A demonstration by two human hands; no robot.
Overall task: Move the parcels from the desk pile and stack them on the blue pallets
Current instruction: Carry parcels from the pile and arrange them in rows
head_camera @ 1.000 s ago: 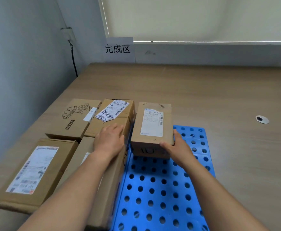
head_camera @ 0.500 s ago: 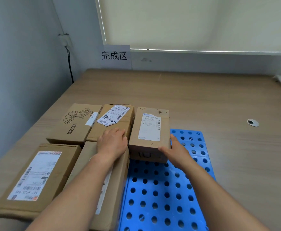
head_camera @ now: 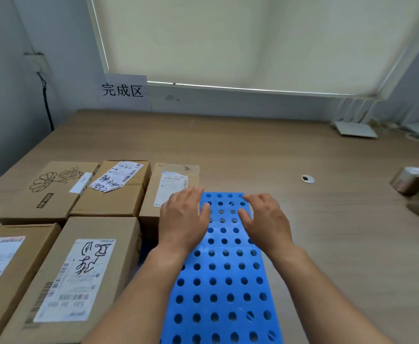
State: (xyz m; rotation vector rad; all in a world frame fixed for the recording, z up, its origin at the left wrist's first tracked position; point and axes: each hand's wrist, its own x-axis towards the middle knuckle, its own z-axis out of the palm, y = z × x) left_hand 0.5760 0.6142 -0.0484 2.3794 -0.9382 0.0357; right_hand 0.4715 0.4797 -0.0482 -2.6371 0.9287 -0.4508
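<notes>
1. Wooden bench (head_camera: 253, 150) under a drawn window blind (head_camera: 253, 38); a paper sign (head_camera: 124, 91) is fixed to the rear wall.
2. One blue pallet (head_camera: 223, 281) lies at centre. Its perforated top is bare wherever it shows.
3. Five cardboard parcels stand in two rows to its left: flower-printed parcel (head_camera: 52, 187), creased-label parcel (head_camera: 119, 189) and narrow parcel (head_camera: 171, 184) behind; handwritten-label parcel (head_camera: 86, 274) and edge parcel (head_camera: 4, 264) in front. What lies beneath them is hidden.
4. The narrow parcel stands at the pallet's far left corner; whether on it or just beside it cannot be told.
5. Left hand (head_camera: 182, 219) and right hand (head_camera: 265, 219) hover palm-down over the pallet's far end, fingers (head_camera: 249, 198) spread and released, grasping nothing.
6. Blurred parcels (head_camera: 412, 180) at the bench's right edge are judged to be the remaining pile.
7. Assessment: task partly done. Five parcels are set down; at least two remain.
</notes>
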